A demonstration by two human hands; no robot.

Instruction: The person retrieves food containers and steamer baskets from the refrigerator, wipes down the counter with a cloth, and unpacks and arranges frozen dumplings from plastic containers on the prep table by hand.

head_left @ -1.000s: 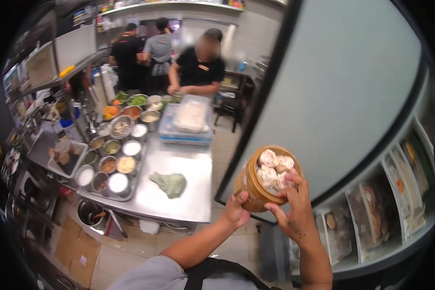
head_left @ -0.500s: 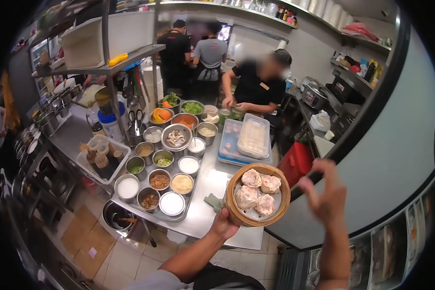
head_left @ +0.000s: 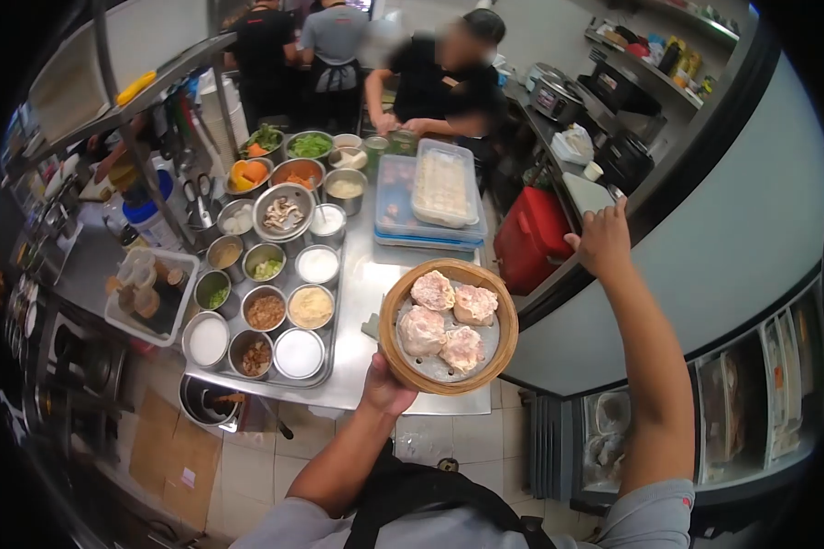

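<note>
My left hand (head_left: 389,388) grips the lower left rim of a round bamboo steamer basket (head_left: 505,352) and holds it above the front of the steel table. Several pale pink, open-topped dumplings (head_left: 423,329) sit inside on a perforated white liner. Raised at the right, my right hand (head_left: 604,240) has its thumb held apart from the fingers and carries nothing visible. It is nearest the dark edge of a large pale panel (head_left: 705,220); whether it touches that edge I cannot tell.
A tray (head_left: 325,373) of metal ingredient bowls stands on the steel table (head_left: 357,389), beside stacked lidded plastic containers (head_left: 394,206). A red bin (head_left: 531,240) is behind. One co-worker (head_left: 439,87) works across the table; two more stand farther back. Open bins (head_left: 723,421) line the lower right.
The view has tilted down and shifted. My right hand, blurred before, has moved up and away, with its arm stretched out. My left hand still holds the steamer basket.
</note>
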